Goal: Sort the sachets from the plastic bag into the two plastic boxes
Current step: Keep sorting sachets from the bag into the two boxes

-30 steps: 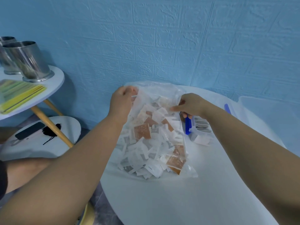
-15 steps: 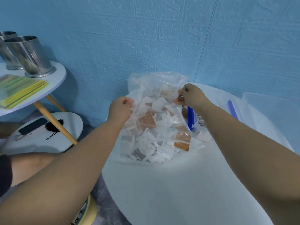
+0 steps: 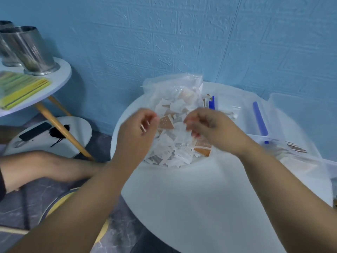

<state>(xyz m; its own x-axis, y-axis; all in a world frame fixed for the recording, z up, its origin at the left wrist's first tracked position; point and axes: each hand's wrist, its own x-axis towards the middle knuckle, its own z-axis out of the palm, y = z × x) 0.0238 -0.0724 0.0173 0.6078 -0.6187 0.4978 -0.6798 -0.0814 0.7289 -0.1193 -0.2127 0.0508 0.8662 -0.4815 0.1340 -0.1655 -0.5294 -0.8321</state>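
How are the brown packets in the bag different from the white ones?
The brown sachets are few; the white sachets are many. The brown sachets look bigger than the white sachets. One brown sachet shows pale dots, while some white sachets carry grey print. Both kinds are flat and lie jumbled together in the clear plastic bag.

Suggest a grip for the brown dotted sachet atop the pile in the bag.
Pinch the brown sachet by its exposed far corner, coming straight down between the left hand and right hand. It lies flat and thin on the white sachets, so only an edge pinch bites. Whether bag film covers it is unclear.
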